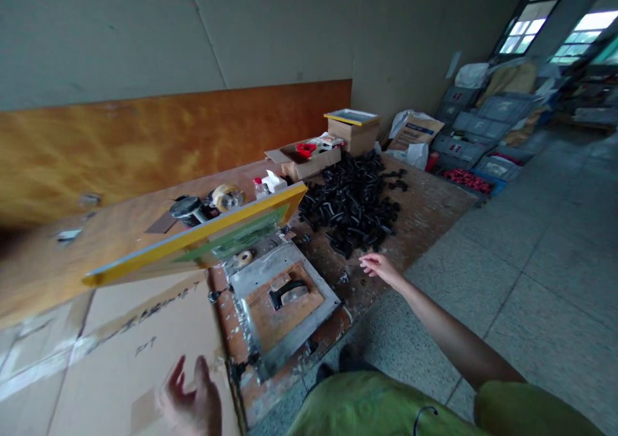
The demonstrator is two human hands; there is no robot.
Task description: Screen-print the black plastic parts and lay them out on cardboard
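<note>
Both empty: right hand (381, 267) open near black parts (350, 204); left hand (190, 400), blurred, seemingly spread over cardboard (120, 352).

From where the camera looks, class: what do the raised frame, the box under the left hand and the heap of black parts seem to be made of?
Raised frame: probably wood or metal with glossy yellow paint, holding a thin green screen.
Box: matte brown corrugated cardboard, taped seam, under the empty left hand.
Black parts: likely moulded plastic or rubber, slight sheen; the right hand reaches toward them.
</note>
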